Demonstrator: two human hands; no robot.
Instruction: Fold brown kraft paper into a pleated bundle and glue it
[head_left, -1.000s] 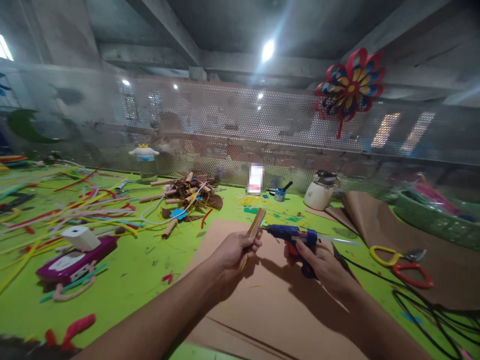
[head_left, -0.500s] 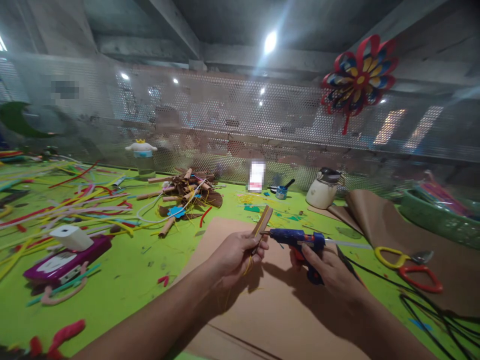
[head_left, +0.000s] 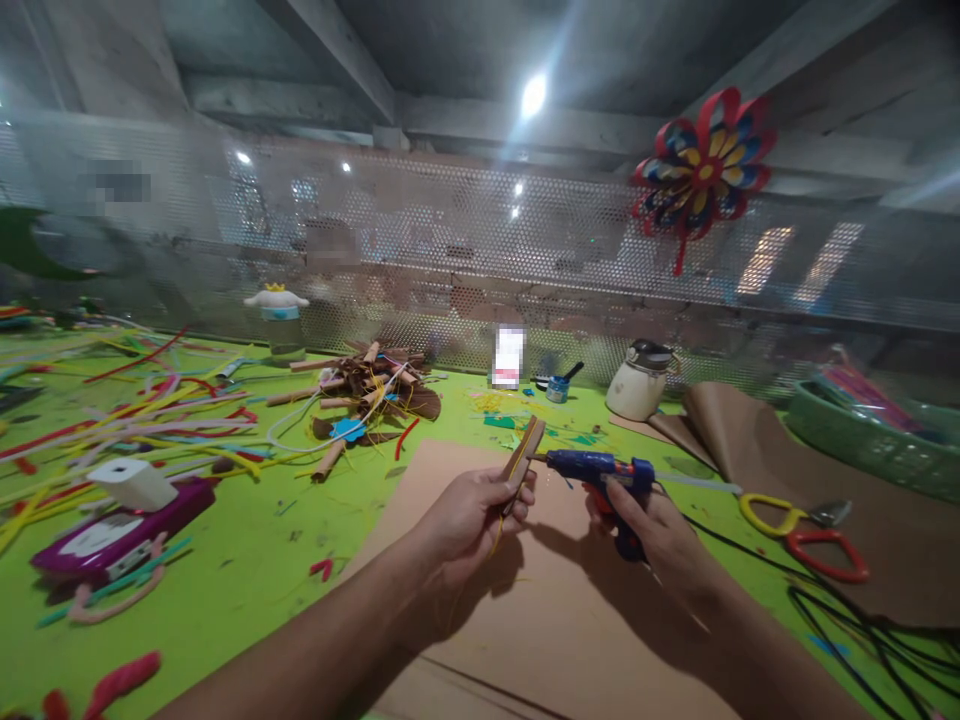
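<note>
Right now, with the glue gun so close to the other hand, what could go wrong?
The glue gun in the right hand points its nozzle at the brown strip, close to the left hand; if it is hot, a slip might burn that hand. The left hand grips only the strip's lower part, so a push could tilt it. The black cord runs near the scissors and might snag there.

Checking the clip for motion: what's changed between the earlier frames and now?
Both hands drifted slightly right over the brown sheet: left hand with the brown strip, right hand with the glue gun. Since the middle frame its nozzle seems to have eased up the strip. Nothing grabbed or released. Scissors and white jug stayed put; the camera swayed a little.
</note>
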